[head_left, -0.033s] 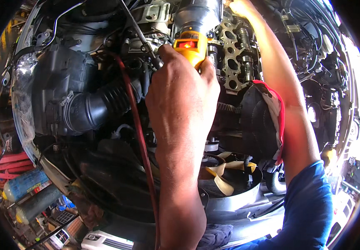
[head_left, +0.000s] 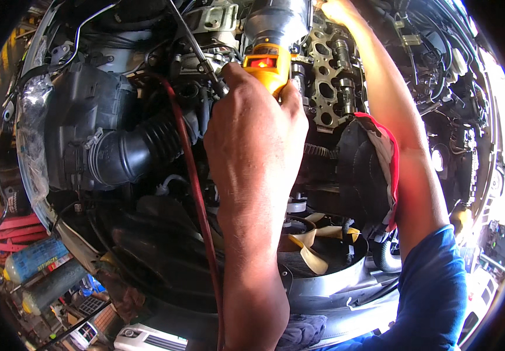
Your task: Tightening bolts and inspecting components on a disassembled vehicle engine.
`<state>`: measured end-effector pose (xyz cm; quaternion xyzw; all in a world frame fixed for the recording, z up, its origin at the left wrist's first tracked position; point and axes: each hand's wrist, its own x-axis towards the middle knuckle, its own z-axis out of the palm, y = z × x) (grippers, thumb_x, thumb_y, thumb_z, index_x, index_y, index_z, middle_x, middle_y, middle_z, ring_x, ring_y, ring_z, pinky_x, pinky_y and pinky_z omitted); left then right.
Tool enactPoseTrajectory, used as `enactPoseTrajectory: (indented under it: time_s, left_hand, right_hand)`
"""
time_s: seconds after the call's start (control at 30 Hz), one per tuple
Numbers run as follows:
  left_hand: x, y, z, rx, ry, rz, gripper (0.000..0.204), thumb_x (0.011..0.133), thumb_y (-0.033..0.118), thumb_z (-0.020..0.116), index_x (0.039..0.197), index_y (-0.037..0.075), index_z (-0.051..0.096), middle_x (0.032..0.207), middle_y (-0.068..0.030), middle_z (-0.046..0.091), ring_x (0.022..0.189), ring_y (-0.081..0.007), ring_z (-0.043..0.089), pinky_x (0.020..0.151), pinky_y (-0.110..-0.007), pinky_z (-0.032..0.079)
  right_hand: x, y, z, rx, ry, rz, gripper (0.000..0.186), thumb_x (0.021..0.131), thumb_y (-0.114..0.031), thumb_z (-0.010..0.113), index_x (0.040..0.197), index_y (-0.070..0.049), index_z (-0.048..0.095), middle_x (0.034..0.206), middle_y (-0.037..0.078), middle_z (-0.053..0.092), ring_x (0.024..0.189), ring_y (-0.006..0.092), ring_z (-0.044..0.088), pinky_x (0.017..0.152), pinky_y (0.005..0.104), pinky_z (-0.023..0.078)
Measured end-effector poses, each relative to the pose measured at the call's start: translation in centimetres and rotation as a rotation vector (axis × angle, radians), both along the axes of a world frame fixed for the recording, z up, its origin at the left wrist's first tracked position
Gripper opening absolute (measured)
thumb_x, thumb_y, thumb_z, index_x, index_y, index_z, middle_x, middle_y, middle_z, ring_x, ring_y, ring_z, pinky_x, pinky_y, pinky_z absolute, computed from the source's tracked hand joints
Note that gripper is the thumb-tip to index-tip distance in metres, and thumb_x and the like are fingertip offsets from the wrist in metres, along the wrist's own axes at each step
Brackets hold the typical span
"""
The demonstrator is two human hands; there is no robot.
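Note:
I look down into an open car engine bay. My left hand (head_left: 255, 123) is shut on a power tool with a yellow grip and silver body (head_left: 270, 55), held against the top of the engine. A dark red hose (head_left: 191, 175) runs from the tool down along my forearm. A thin metal rod (head_left: 197, 47) slants just left of my knuckles. My right arm, in a blue sleeve (head_left: 433, 281), reaches up the right side. My right hand (head_left: 337, 10) rests by the exposed cylinder head with its camshaft (head_left: 337, 82); glare hides its fingers.
A ribbed black intake hose (head_left: 141, 146) joins a black air box (head_left: 80, 117) on the left. A black cloth with a red edge (head_left: 375, 158) drapes over the engine front. A fan with yellow blades (head_left: 311, 248) sits below. Spray cans (head_left: 36, 260) and red coiled cable (head_left: 13, 228) lie lower left.

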<state>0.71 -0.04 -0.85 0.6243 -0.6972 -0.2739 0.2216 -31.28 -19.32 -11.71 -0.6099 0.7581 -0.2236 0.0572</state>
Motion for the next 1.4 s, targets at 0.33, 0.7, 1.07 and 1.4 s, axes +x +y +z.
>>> enactPoseTrajectory:
  time_s: [0.33, 0.7, 1.07, 1.4]
  left_hand:
    - [0.0, -0.1, 0.0, 0.04, 0.001, 0.018, 0.055, 0.093, 0.039, 0.071, 0.113, -0.011, 0.059, 0.101, -0.0306, 0.072, 0.098, -0.0432, 0.072, 0.088, -0.049, 0.055]
    - [0.1, -0.1, 0.0, -0.041, -0.063, -0.032, 0.044, 0.097, 0.031, 0.067, 0.112, -0.008, 0.052, 0.089, -0.0266, 0.073, 0.086, -0.0386, 0.075, 0.078, -0.046, 0.06]
    - [0.1, 0.1, 0.2, -0.018, -0.046, -0.032, 0.044, 0.098, 0.03, 0.066, 0.114, -0.008, 0.052, 0.09, -0.0264, 0.073, 0.087, -0.0381, 0.075, 0.079, -0.046, 0.06]
    - [0.1, 0.1, 0.3, -0.02, -0.048, -0.032, 0.044, 0.097, 0.029, 0.067, 0.115, -0.008, 0.052, 0.089, -0.0263, 0.073, 0.086, -0.0381, 0.075, 0.079, -0.046, 0.06]
  right_hand:
    - [0.6, 0.5, 0.5, 0.023, -0.051, -0.05, 0.03, 0.094, -0.029, 0.07, 0.102, -0.001, 0.074, 0.101, 0.026, 0.072, 0.101, 0.0402, 0.071, 0.088, 0.0464, 0.054]
    - [0.2, 0.2, -0.3, -0.037, 0.009, -0.033, 0.029, 0.094, -0.029, 0.07, 0.102, -0.001, 0.074, 0.101, 0.025, 0.073, 0.1, 0.0388, 0.071, 0.088, 0.0449, 0.054]
    - [0.5, 0.4, 0.0, -0.002, -0.006, -0.048, 0.032, 0.094, -0.03, 0.071, 0.109, -0.001, 0.074, 0.107, 0.026, 0.072, 0.106, 0.038, 0.07, 0.092, 0.0442, 0.054]
    - [0.4, 0.4, 0.3, 0.044, -0.053, -0.03, 0.03, 0.094, -0.028, 0.07, 0.108, -0.001, 0.074, 0.107, 0.025, 0.073, 0.107, 0.0382, 0.07, 0.092, 0.0444, 0.053]
